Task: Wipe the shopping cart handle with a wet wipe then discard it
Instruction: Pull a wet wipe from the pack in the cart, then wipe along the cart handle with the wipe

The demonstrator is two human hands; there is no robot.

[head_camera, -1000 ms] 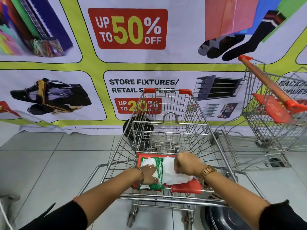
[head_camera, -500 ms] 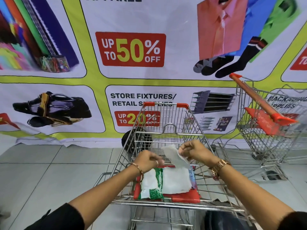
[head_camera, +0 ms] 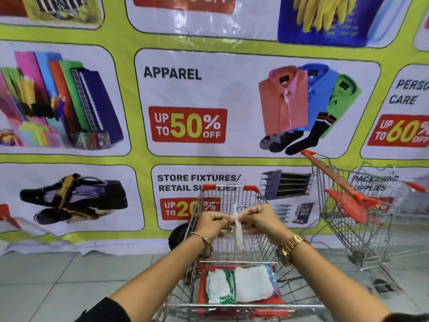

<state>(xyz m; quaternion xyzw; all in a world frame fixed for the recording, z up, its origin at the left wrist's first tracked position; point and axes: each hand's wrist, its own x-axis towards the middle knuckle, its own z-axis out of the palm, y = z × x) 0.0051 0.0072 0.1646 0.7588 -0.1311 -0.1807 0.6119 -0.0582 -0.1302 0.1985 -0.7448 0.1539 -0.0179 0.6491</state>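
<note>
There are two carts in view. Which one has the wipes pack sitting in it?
The near cart directly below both hands; the green-and-white wipes pack lies on its red child-seat flap. The other cart, off to the right, shows no pack.

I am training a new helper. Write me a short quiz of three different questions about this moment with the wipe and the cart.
1. True or false: both hands hold the wet wipe above the cart basket.
2. Where does the wipe pack lie?
A. on the floor
B. on the red child seat flap of the cart
C. in the second cart
3. Fill in: the watch is on the ____ wrist.

Key:
1. True: the left hand and the right hand pinch the wipe between them.
2. B
3. right
</note>
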